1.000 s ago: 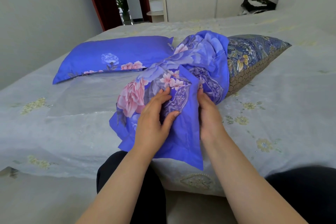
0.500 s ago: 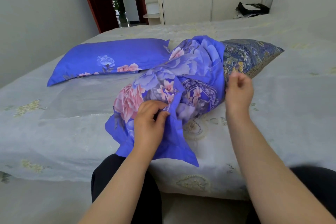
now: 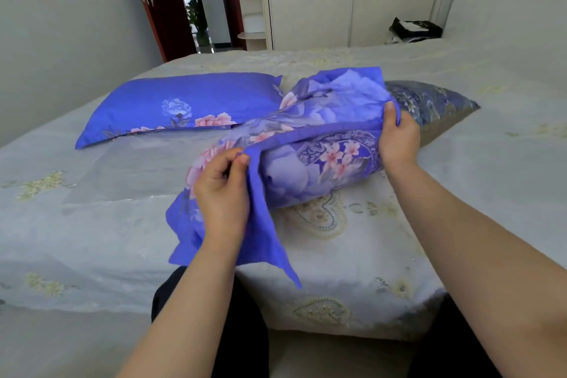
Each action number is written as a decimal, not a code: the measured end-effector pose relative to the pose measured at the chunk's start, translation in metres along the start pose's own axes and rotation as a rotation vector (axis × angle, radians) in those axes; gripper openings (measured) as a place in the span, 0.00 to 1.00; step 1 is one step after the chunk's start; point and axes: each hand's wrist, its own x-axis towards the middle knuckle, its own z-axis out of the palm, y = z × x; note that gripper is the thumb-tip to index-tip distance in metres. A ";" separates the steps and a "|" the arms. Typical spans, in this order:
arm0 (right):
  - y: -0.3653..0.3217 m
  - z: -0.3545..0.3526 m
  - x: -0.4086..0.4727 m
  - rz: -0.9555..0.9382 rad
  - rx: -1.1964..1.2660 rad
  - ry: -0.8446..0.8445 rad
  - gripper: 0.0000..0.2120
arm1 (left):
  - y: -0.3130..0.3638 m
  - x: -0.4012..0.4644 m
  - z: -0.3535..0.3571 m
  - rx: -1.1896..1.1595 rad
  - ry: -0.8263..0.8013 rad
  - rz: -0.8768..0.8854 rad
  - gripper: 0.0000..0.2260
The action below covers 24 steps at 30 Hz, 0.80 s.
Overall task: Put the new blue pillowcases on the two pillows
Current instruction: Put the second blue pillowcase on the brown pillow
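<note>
A: What's inside what on your feed?

B: I see the blue pillowcase (image 3: 310, 144) partly drawn over the second pillow (image 3: 429, 101), which lies on the bed (image 3: 92, 224). The near part is inside; the far right end, in its dark patterned cover, sticks out bare. The finished pillow (image 3: 184, 104) lies flat at far left, fully cased.

A: Which way does it run?

B: Long axis goes from near left to far right, bare end pointing far right.

A: And the hands?

B: My left hand (image 3: 222, 193) pinches the case's hem near its loose flap, fingers curled on the cloth. My right hand (image 3: 399, 138) grips the bunched opening edge, just beside the exposed end
</note>
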 end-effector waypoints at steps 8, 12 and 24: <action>0.035 -0.021 0.006 0.661 0.236 -0.317 0.35 | 0.008 -0.011 -0.015 0.330 -1.294 -0.045 0.07; 0.038 -0.030 -0.002 0.717 0.277 -0.593 0.40 | 0.014 -0.004 -0.004 0.071 -1.094 -0.261 0.06; 0.045 -0.020 -0.003 0.373 0.447 -0.428 0.10 | -0.069 0.050 0.020 0.563 -0.290 -0.084 0.14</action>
